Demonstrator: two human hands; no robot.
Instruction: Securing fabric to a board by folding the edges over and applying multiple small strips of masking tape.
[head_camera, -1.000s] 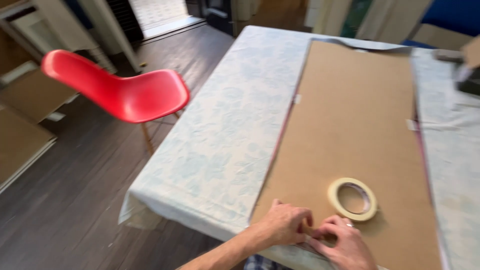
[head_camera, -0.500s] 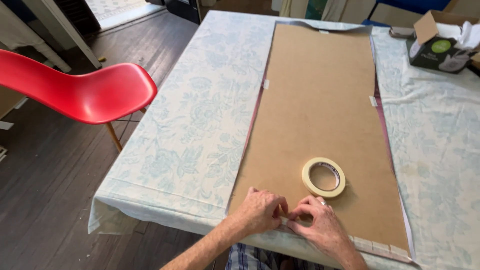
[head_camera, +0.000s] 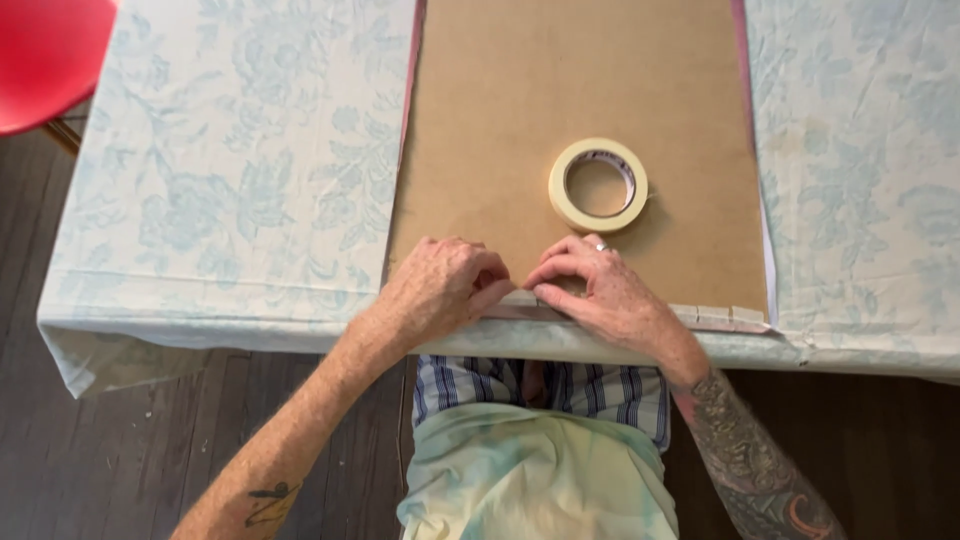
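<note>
A long brown board (head_camera: 560, 110) lies flat on a table covered with a pale floral cloth (head_camera: 230, 180). A roll of cream masking tape (head_camera: 598, 184) rests on the board near its front end. My left hand (head_camera: 440, 288) and my right hand (head_camera: 600, 292) sit side by side on the board's near edge, fingertips almost touching, pressing a strip of masking tape (head_camera: 715, 317) that runs along that edge. The fingers of both hands are curled down onto the strip. A ring shows on my right hand.
A red plastic chair (head_camera: 45, 55) stands off the table's left corner over a dark wooden floor (head_camera: 110, 450). The cloth hangs over the table's front edge. My striped shirt and pale apron (head_camera: 530, 470) are below the table edge.
The view has swung down and closer over the near end of the board. My hands stay on the front edge, working the tape strip; the roll has not moved.
</note>
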